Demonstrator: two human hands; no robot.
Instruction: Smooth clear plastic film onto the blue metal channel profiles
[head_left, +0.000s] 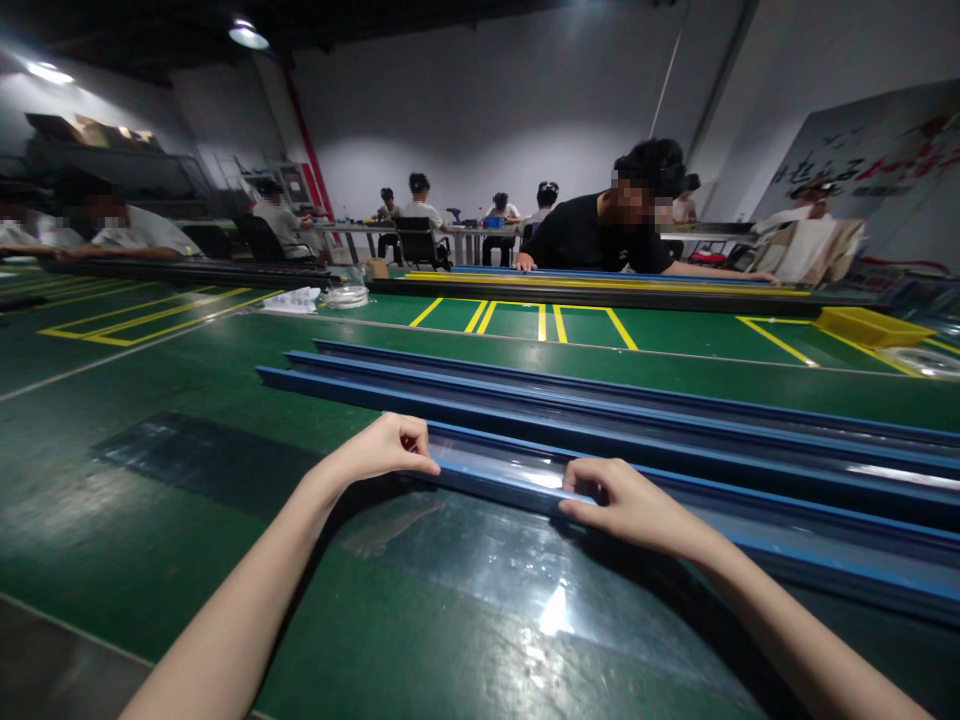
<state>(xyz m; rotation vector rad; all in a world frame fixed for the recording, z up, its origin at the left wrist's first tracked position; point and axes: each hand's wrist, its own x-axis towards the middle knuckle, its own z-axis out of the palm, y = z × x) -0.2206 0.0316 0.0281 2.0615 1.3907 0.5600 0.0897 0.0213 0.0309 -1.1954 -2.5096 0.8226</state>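
Observation:
A long blue channel-shaped profile [499, 487] lies in front of me, running off to the right. My left hand [386, 447] is closed at its left end, thumb on the near wall and fingers curled over the inside. Farther right along the same wall, my right hand [622, 497] pinches it between thumb and fingers. Shiny clear material shows inside the channel between my hands. Beyond it lie more blue profiles [450, 385], roughly parallel. Nearer me, a transparent sheet [480, 560] rests flat on the green table and reflects the lamps.
A dark translucent strip [202, 460] lies on the table [97, 550] at left. Across it, a person in black [577, 230] leans over long black and yellow profiles [600, 290]. A yellow tray [874, 328] stands at right, a white coil [346, 297] at the back.

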